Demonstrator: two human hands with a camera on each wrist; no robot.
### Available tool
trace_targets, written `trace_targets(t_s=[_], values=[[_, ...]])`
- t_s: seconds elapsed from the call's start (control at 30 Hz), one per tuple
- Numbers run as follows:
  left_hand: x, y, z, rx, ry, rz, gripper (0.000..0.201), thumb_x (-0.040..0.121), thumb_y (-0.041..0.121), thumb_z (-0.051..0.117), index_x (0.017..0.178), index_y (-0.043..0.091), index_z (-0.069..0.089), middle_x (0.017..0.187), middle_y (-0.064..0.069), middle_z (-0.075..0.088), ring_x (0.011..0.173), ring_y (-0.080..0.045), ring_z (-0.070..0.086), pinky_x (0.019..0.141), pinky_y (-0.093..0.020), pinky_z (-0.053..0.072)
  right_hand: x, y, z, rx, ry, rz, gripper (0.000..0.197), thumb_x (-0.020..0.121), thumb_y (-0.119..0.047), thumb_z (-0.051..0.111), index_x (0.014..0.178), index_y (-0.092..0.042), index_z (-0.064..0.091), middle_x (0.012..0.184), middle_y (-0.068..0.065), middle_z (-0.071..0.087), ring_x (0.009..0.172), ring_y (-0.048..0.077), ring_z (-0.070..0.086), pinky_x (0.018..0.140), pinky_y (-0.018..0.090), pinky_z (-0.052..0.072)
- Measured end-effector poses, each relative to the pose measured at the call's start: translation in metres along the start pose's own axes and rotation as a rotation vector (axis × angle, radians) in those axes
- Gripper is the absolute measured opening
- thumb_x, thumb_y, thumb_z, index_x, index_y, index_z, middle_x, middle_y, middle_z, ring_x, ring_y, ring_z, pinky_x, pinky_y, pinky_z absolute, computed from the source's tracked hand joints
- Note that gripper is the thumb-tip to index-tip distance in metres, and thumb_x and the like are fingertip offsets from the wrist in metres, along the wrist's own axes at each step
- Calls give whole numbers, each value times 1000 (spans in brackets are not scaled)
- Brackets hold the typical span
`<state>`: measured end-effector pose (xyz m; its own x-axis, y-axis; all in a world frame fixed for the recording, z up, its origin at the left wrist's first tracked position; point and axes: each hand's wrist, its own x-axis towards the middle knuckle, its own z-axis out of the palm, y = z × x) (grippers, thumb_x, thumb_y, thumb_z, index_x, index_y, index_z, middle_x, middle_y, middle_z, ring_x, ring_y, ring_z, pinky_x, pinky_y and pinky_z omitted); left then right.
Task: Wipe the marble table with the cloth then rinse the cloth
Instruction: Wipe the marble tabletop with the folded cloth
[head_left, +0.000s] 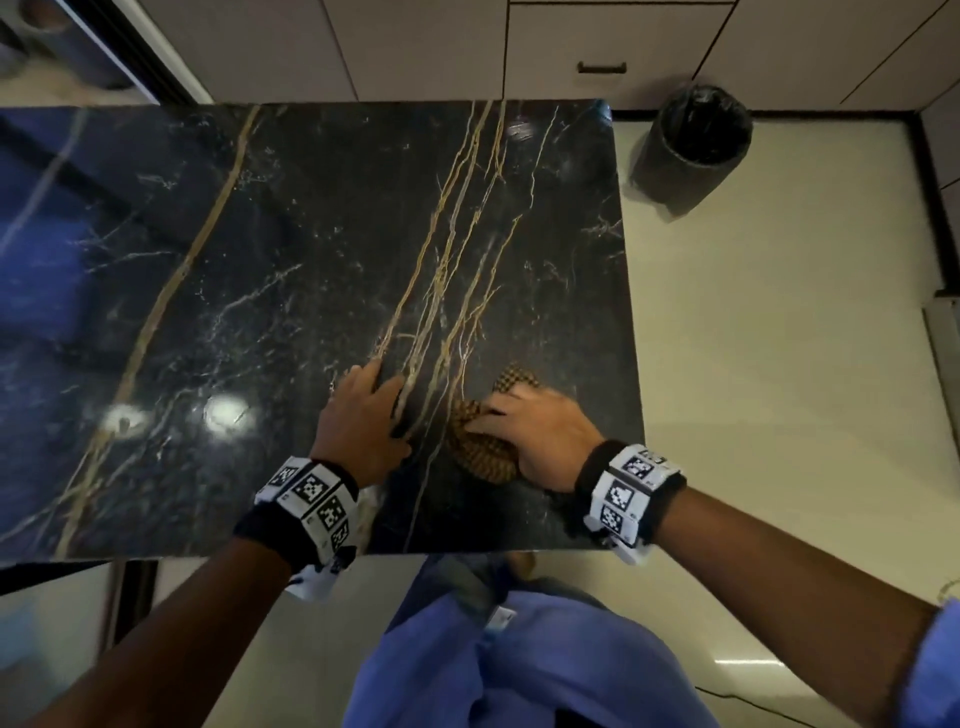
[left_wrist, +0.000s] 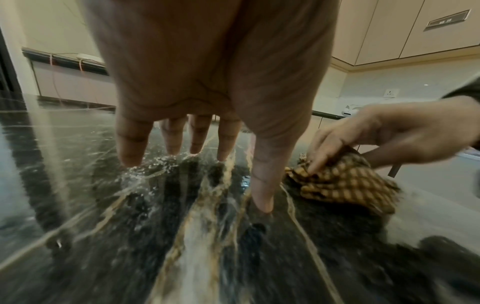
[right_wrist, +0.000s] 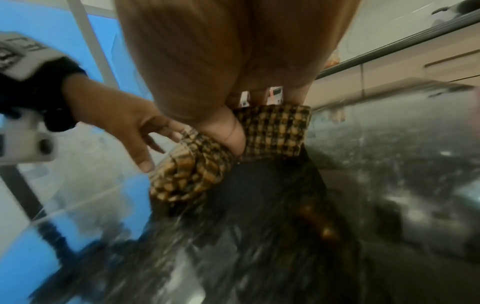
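The black marble table (head_left: 260, 260) with gold veins fills the head view. A brown-and-yellow checked cloth (head_left: 480, 449) lies bunched near its front right corner. My right hand (head_left: 540, 431) sits on top of the cloth and grips it. In the right wrist view the thumb of that hand (right_wrist: 233, 139) digs into a fold of the cloth (right_wrist: 275, 131). My left hand (head_left: 363, 415) rests just left of the cloth, apart from it. Its spread fingertips (left_wrist: 226, 144) touch the wet-looking marble (left_wrist: 182, 246) and hold nothing. The cloth (left_wrist: 345, 185) shows under my right hand (left_wrist: 389, 135).
A dark waste bin (head_left: 691, 145) with a black liner stands on the pale floor beyond the table's far right corner. Beige cabinets with a drawer handle (head_left: 601, 67) line the far wall. The table's right edge (head_left: 631, 364) runs close beside the cloth.
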<state>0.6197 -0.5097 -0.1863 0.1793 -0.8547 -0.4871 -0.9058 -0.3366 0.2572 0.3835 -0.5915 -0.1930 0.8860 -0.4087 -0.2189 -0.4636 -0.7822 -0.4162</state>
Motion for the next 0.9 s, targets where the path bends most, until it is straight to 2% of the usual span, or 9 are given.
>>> trace_targets(t_s=[0.1,0.2,0.27,0.37,0.43,0.5,0.7,0.83,0.9], values=[[-21,1,10,5,9,-12,100,54,28,90,140,21,41,149,-15,30,136,-38,29,103,-59,39,9,16,-18,51,105,92,43,86,-23,61,128,-30,58,120,-5,59,102,18,51,78,32,45],[-42,1,21,-6,-7,-74,105,55,24,91,144,18,36,152,-18,23,140,-38,23,107,-58,36,53,47,-45,29,235,266,49,88,-19,64,134,-27,53,126,0,55,109,22,50,91,41,48],[-53,-1,28,-6,-47,-111,112,56,24,90,149,19,28,154,-20,17,142,-40,17,109,-58,33,88,61,-58,-8,231,361,53,87,-16,62,138,-26,50,130,3,52,115,28,49,95,45,47],[-61,-4,34,-27,-93,-122,119,60,21,90,153,23,16,159,-18,2,146,-40,3,112,-60,27,121,59,-60,-52,174,447,52,88,-20,59,138,-29,50,135,3,49,120,29,46,98,47,44],[-62,-3,34,-39,-91,-114,121,59,19,91,154,21,15,160,-17,-1,147,-40,0,115,-56,23,120,39,-49,-54,147,397,52,87,-21,61,138,-29,50,137,3,49,120,30,45,99,48,43],[-61,-1,32,-59,-90,-129,122,58,16,91,154,21,15,161,-15,-2,147,-40,-2,116,-53,22,99,9,-30,-40,115,259,54,86,-19,63,138,-29,51,136,2,49,118,27,45,97,45,43],[-62,0,29,-68,-102,-135,120,60,15,89,154,21,14,161,-13,-5,146,-40,-3,117,-50,21,-15,-61,29,31,7,27,54,84,-14,63,133,-35,55,124,-5,54,106,19,46,89,35,39],[-61,0,28,-51,-114,-140,120,63,19,89,154,24,11,162,-10,-8,147,-38,-4,115,-47,22,-61,-50,29,-1,-160,-104,55,81,-14,65,131,-35,58,120,-7,55,103,19,46,79,31,34],[-60,0,28,-47,-116,-145,120,63,20,89,154,25,11,162,-9,-8,147,-37,-5,115,-47,23,-62,-35,13,36,-204,-142,46,85,-14,59,126,-34,62,115,-9,59,100,16,48,78,32,42]])
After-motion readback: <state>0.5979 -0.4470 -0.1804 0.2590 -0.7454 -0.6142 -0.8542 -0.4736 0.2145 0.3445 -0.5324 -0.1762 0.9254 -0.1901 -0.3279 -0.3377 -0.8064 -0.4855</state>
